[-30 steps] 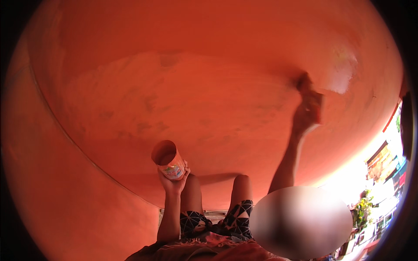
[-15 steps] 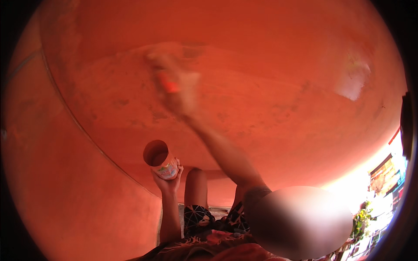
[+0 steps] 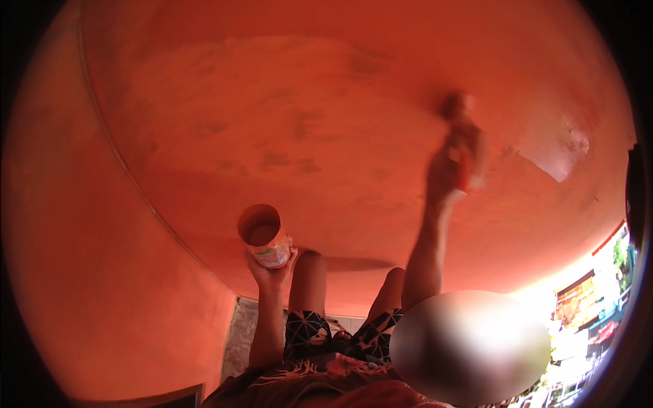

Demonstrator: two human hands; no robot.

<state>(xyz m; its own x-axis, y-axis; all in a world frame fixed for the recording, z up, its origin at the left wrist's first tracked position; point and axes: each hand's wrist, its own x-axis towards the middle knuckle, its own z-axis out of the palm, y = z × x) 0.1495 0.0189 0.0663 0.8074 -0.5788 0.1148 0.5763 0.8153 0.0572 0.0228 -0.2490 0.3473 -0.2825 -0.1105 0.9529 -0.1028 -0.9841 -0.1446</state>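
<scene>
My left hand (image 3: pixel 271 272) is wrapped round the lower part of a cylindrical tub (image 3: pixel 273 253) with a colourful printed label. The tub is tipped so that its open mouth shows, with liquid inside that looks like paint. Up and to the right, my right hand (image 3: pixel 449 173) grips a paintbrush by its red handle (image 3: pixel 465 171). Its bristle end (image 3: pixel 458 106) is at the orange wall (image 3: pixel 313 88); motion smears the hand and brush. Darker, uneven patches mark the wall's middle, below a smoother, deeper orange band.
A second orange wall (image 3: pixel 88 272) meets the first at a corner line on the left. My bent knees (image 3: pixel 308 279) are close to the wall's lower part. At the right edge, a bright opening shows plants and other objects (image 3: pixel 575 302). Glare (image 3: pixel 564 149) shines on the wall's right side.
My right hand has swept the paintbrush far to the right across the wall. The tub in my left hand appears slightly higher and further right, as the view has shifted a little.
</scene>
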